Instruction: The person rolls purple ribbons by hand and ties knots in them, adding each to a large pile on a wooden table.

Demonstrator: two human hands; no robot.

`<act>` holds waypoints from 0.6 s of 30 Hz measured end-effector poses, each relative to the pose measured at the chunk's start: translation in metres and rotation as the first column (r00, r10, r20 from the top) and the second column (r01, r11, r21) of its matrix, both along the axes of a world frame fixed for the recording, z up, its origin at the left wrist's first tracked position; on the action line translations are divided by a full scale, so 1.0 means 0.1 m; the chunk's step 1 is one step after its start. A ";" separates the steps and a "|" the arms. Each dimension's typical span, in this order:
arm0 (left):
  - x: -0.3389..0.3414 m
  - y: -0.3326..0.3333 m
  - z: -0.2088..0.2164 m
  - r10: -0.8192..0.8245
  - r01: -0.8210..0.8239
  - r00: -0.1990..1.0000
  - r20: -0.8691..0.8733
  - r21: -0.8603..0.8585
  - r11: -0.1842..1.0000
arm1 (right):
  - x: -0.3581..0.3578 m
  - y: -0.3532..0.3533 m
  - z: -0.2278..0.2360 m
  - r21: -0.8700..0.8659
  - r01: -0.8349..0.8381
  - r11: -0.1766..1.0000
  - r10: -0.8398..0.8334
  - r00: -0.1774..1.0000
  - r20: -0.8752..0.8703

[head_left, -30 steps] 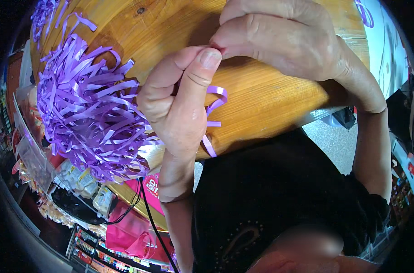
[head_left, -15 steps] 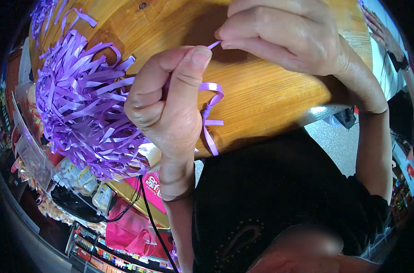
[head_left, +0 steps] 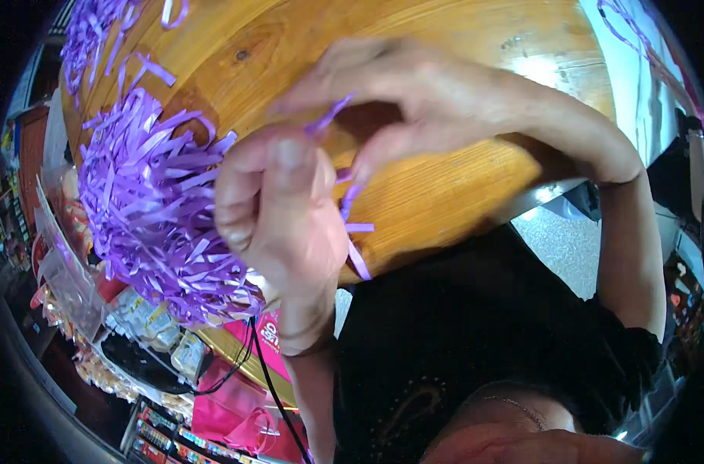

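Observation:
My left hand [head_left: 282, 205] is closed on a purple ribbon [head_left: 332, 114], thumb pressed over the curled fingers. A short end of that ribbon sticks up past the thumb. More of it hangs beside the palm as a knotted strand [head_left: 356, 259], down toward the table's near edge. Over the wooden table, my right hand [head_left: 414, 85] is smeared by motion. Its fingers reach left above the ribbon end, with the thumb spread well apart from them and its tip close to the hanging strand. Left of my left hand lies a big heap of purple ribbons [head_left: 155, 209].
More purple ribbons [head_left: 97, 35] lie at the table's [head_left: 460, 185] far left. Below the heap are a clear plastic box [head_left: 147, 321], a black cable [head_left: 267, 363] and pink bags [head_left: 224, 414]. Another person's arm [head_left: 673, 77] shows at the far right, by a white surface.
My right hand has let go of the ribbon end and swung left and down, its fingers spreading. My left hand has tilted slightly and keeps its pinch. The whole view has shifted a little.

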State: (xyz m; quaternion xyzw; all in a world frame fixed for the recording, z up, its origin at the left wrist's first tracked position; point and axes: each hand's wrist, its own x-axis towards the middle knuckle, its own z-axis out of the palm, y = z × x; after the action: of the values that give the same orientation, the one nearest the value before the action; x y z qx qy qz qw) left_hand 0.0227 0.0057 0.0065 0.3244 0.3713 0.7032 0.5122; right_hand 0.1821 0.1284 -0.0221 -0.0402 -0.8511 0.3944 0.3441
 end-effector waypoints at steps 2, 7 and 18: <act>0.01 0.03 0.12 0.031 -0.021 0.993 -0.117 0.079 0.997 | -0.07 -0.10 0.02 -0.192 -0.172 0.966 0.179 0.984 0.020; -0.37 0.14 0.55 -0.005 0.007 1.000 -0.014 0.202 0.979 | 0.12 -0.10 0.20 -0.529 -0.253 0.810 0.370 0.920 0.126; -1.11 0.05 0.29 0.281 -0.275 0.960 -0.014 0.167 0.947 | 1.07 0.21 0.11 -0.825 0.108 0.555 -0.053 0.994 0.095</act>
State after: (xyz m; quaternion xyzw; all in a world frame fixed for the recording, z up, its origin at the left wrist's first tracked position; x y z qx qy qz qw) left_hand -0.0882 0.0103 0.0357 0.3229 0.3640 0.7902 0.3726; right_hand 0.2890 0.1490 -0.0114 -0.2476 -0.5730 0.7303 0.2775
